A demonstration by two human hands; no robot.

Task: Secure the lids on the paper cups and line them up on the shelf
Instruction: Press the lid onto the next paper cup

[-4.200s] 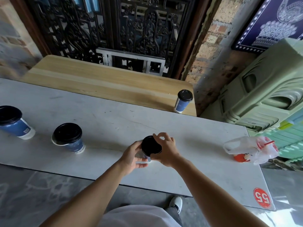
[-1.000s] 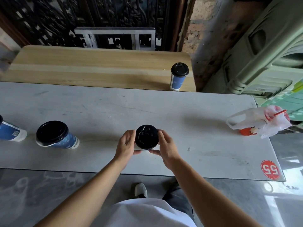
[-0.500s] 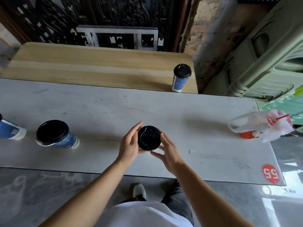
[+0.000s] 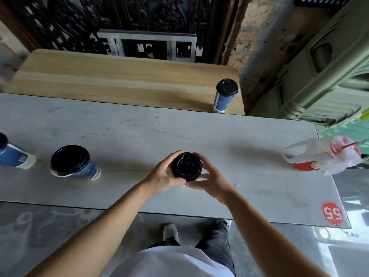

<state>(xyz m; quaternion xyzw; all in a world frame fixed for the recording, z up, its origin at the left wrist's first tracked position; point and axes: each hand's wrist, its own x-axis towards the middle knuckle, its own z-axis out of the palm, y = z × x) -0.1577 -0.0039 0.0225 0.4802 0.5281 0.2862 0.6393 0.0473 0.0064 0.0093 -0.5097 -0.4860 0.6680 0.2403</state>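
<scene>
A paper cup with a black lid (image 4: 186,166) stands on the grey table (image 4: 179,132), seen from straight above so its body is hidden. My left hand (image 4: 162,176) and my right hand (image 4: 209,181) wrap around it from both sides, fingers on the lid's rim. A blue lidded cup (image 4: 73,163) stands to the left, its lid sitting crooked. Another blue cup (image 4: 14,156) is cut off by the left edge. One lidded blue cup (image 4: 224,95) stands upright at the right end of the wooden shelf (image 4: 119,80) behind the table.
A plastic bag with a red container (image 4: 323,155) lies at the table's right end, near a red "55" sticker (image 4: 332,213). Green moulded plastic (image 4: 327,66) rises at the right; a dark carved screen and brick wall stand behind the shelf.
Both hands have closed in tighter around the lidded cup; half a second ago the fingers were spread looser. The other cups have not moved.
</scene>
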